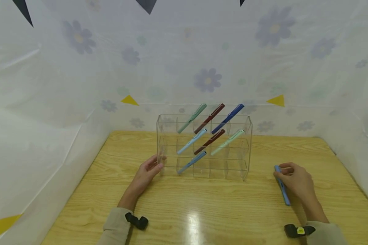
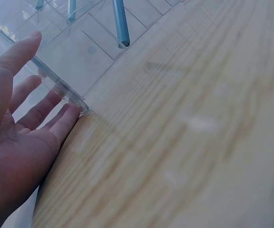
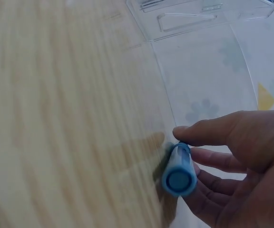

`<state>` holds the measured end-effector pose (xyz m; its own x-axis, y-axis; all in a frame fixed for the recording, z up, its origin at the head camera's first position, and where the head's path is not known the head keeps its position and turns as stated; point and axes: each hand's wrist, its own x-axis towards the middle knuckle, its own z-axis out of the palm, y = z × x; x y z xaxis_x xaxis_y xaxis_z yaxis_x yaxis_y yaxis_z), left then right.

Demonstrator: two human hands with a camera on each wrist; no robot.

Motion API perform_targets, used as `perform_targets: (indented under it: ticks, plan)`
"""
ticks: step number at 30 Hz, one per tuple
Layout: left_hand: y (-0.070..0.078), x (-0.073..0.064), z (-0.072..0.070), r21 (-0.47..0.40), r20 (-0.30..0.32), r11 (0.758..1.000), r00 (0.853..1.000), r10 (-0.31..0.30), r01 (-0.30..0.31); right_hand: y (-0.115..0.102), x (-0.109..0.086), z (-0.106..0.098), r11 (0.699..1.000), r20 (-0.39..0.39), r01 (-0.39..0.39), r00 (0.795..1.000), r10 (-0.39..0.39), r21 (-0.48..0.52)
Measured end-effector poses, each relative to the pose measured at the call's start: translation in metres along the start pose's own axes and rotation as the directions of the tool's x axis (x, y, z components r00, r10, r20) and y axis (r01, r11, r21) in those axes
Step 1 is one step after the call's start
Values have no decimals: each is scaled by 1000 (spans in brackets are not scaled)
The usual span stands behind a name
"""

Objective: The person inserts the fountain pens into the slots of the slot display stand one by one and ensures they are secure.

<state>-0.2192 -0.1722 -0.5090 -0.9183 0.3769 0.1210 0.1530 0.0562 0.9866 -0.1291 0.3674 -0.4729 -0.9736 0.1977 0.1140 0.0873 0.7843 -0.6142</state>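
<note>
A clear acrylic pen rack (image 1: 246, 149) with three tiers stands on the table. Its top tier bears a green pen (image 1: 192, 117), a dark red pen (image 1: 210, 118) and a dark blue pen (image 1: 228, 118). Light blue (image 1: 192, 141), dark red and pale green (image 1: 228, 142) pens lean in the middle tier, and a blue pen (image 1: 192, 162) in the bottom one. My left hand (image 1: 147, 173) holds the rack's left side panel, thumb toward the front. Off to the rack's right, my right hand (image 1: 297, 178) pinches another blue pen (image 1: 283, 190) near its far end, low over the tabletop.
The wooden table (image 1: 184, 211) ends at a white sheet with flowers (image 1: 208, 80) behind and on both sides. Yellow triangles (image 1: 276, 100) mark the sheet. Each wrist wears a small black camera (image 1: 137, 221).
</note>
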Motion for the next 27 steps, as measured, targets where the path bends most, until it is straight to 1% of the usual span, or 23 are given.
perform_targets:
  ticks: [6, 9, 15, 21, 27]
  plan:
    - [1, 0, 0, -15, -8, 1000, 1000, -17, 17, 0, 2, 2, 1000, -9, 0, 1000, 0, -18]
    - [2, -1, 1, -18, -8, 1000, 1000, -17, 17, 0, 2, 1, 1000, -7, -6, 1000, 5, -6]
    - [5, -2, 3, -26, -6, 999, 1000, -24, 24, 1, 1, -2, 999, -35, 19, 999, -18, 30]
    - [6, -2, 4, -28, -5, 999, 1000, -17, 17, -3, 1, -6, 995, -83, 2, 997, 7, 103]
    - [6, -2, 3, -36, -1, 999, 1000, -16, 16, -12, 2, -9, 983, -140, 21, 990, 4, 182]
